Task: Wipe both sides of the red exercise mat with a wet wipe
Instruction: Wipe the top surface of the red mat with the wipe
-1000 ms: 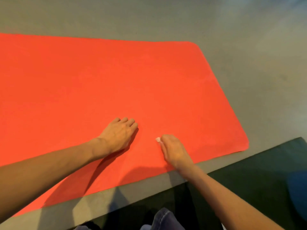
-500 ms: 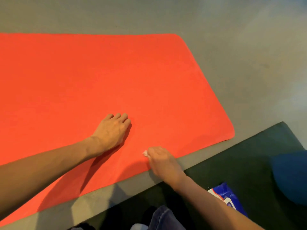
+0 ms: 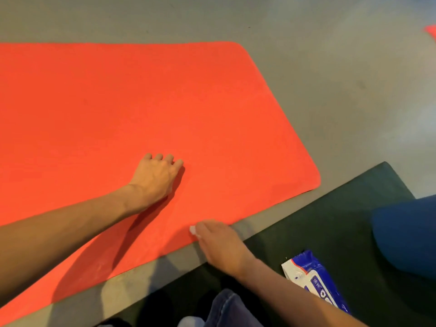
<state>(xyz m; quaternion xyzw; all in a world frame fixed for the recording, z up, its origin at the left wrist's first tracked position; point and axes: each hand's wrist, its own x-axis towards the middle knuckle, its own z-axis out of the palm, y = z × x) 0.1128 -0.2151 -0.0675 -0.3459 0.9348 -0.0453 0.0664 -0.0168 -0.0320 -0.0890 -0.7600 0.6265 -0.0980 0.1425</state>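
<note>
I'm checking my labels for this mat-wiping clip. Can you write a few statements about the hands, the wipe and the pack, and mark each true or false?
1. The right hand presses a white wet wipe onto the red mat close to its near edge. True.
2. The left hand is lifted clear of the red mat. False: it rests on the mat, beyond and left of the right hand.
3. The pack of wipes lies on the red mat. False: it lies on the dark green mat, right of the right forearm.
4. The red mat lies flat and unrolled on the grey floor. True.
</note>
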